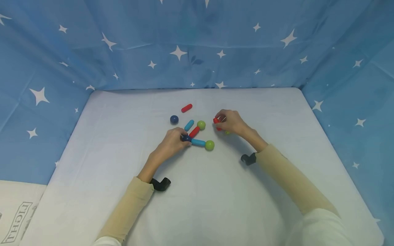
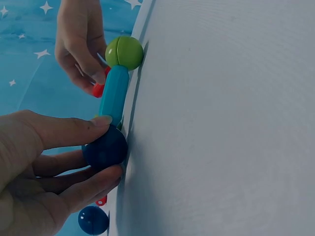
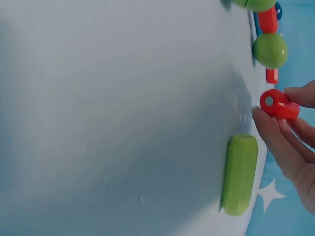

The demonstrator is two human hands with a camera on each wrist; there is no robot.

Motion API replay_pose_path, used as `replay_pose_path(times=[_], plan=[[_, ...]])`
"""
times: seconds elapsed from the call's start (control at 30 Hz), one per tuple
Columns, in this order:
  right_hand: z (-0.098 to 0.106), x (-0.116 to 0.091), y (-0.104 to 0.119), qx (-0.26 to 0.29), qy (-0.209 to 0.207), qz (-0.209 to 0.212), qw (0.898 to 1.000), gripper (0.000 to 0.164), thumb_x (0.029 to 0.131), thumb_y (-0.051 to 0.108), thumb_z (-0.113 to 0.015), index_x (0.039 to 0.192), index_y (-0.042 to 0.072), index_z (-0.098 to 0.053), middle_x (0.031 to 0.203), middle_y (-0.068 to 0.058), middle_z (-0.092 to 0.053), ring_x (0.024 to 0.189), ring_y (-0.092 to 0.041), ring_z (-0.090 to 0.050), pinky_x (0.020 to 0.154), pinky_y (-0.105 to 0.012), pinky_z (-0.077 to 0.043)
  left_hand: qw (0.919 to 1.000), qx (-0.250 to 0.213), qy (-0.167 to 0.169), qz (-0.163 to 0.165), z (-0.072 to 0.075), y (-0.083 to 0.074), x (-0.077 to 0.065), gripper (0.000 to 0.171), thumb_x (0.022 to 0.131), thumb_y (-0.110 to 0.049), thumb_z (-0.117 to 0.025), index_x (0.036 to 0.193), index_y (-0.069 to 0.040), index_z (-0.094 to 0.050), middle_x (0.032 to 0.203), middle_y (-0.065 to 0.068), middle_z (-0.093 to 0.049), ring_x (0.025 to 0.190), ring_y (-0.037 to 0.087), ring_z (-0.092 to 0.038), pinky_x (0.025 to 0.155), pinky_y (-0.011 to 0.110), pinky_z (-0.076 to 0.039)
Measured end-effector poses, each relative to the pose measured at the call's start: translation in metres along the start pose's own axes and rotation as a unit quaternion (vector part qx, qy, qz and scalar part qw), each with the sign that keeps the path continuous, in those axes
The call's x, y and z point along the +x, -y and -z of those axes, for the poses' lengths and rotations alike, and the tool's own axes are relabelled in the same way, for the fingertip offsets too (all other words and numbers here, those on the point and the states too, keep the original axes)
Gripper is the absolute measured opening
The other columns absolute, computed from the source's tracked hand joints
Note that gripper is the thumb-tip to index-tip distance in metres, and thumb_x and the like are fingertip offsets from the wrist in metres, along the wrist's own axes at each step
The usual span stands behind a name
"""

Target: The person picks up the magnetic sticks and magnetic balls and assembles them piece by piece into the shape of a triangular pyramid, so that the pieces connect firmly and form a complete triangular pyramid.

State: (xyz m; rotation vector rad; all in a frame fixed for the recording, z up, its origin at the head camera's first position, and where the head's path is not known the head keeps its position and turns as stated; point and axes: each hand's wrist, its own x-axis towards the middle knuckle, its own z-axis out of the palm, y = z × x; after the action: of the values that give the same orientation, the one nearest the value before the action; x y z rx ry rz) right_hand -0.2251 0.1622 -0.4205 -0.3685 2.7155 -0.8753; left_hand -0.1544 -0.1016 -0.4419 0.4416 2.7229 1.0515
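My left hand (image 1: 172, 141) grips a dark blue ball (image 2: 105, 148) between thumb and fingers. From that ball a light blue rod (image 1: 198, 142) runs to a green ball (image 1: 210, 145). A red rod (image 1: 194, 132) also reaches from it toward another green ball (image 1: 201, 124). To the right, my right hand (image 1: 233, 122) pinches a separate red rod (image 3: 280, 104), whose near end shows a round grey inset. Below this hand in the right wrist view, a green ridged rod (image 3: 240, 175) lies on the table; the hand mostly hides it in the head view.
Beyond the left hand lie a loose dark blue ball (image 1: 174, 119), a light blue rod (image 1: 189, 125) and a red rod (image 1: 186, 108). The white table (image 1: 197, 205) ends at a blue curtain (image 1: 197, 44) with white stars. A black wrist mount (image 1: 160, 184) juts from the left sleeve.
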Motion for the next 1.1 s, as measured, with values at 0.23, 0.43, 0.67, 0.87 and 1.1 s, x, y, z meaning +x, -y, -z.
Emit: replay_pose_path(times=[0.23, 0.43, 0.67, 0.87, 1.1], plan=[[-0.003, -0.007, 0.009, 0.023, 0.015, 0.001, 1.000, 0.035, 0.093, 0.018, -0.074, 0.122, 0.001, -0.067, 0.108, -0.017, -0.070, 0.097, -0.029, -0.065, 0.078, -0.033, -0.056, 0.9999, -0.011, -0.001, 0.000, 0.001, -0.001, 0.000, 0.040, 0.088, -0.010, -0.081, 0.123, 0.008, -0.068, 0.117, 0.020, -0.069, 0.100, 0.026, -0.067, 0.085, 0.035, -0.060], [-0.009, -0.009, 0.015, 0.034, 0.030, -0.012, 0.999, 0.036, 0.093, 0.021, -0.075, 0.123, 0.003, -0.067, 0.106, -0.013, -0.070, 0.094, -0.026, -0.064, 0.078, -0.032, -0.054, 1.0000, -0.005, -0.004, -0.005, 0.003, 0.000, 0.001, 0.041, 0.088, -0.011, -0.082, 0.123, 0.006, -0.070, 0.106, 0.017, -0.068, 0.091, 0.023, -0.064, 0.078, 0.032, -0.058], [-0.016, -0.011, 0.015, 0.054, 0.041, -0.009, 0.998, 0.037, 0.092, 0.021, -0.076, 0.122, 0.003, -0.066, 0.104, -0.012, -0.070, 0.092, -0.025, -0.064, 0.077, -0.032, -0.054, 1.0000, -0.002, 0.002, -0.002, 0.001, 0.001, 0.003, 0.037, 0.087, -0.012, -0.082, 0.119, 0.003, -0.074, 0.100, 0.013, -0.067, 0.087, 0.021, -0.060, 0.073, 0.027, -0.054], [-0.023, -0.011, 0.017, 0.049, 0.059, -0.006, 0.997, 0.040, 0.093, 0.026, -0.076, 0.124, 0.003, -0.065, 0.104, -0.011, -0.070, 0.092, -0.023, -0.064, 0.078, -0.030, -0.054, 1.0000, -0.002, 0.003, -0.002, 0.000, 0.002, 0.005, 0.035, 0.087, -0.012, -0.083, 0.118, 0.003, -0.074, 0.100, 0.013, -0.067, 0.087, 0.020, -0.061, 0.073, 0.027, -0.055], [-0.025, -0.010, 0.022, 0.039, 0.058, -0.018, 0.997, 0.041, 0.092, 0.024, -0.077, 0.126, 0.003, -0.067, 0.106, -0.011, -0.071, 0.095, -0.024, -0.065, 0.082, -0.032, -0.055, 0.9999, -0.009, 0.010, -0.003, 0.001, 0.001, 0.003, 0.036, 0.087, -0.011, -0.082, 0.119, 0.003, -0.074, 0.103, 0.013, -0.067, 0.088, 0.021, -0.063, 0.074, 0.028, -0.056]])
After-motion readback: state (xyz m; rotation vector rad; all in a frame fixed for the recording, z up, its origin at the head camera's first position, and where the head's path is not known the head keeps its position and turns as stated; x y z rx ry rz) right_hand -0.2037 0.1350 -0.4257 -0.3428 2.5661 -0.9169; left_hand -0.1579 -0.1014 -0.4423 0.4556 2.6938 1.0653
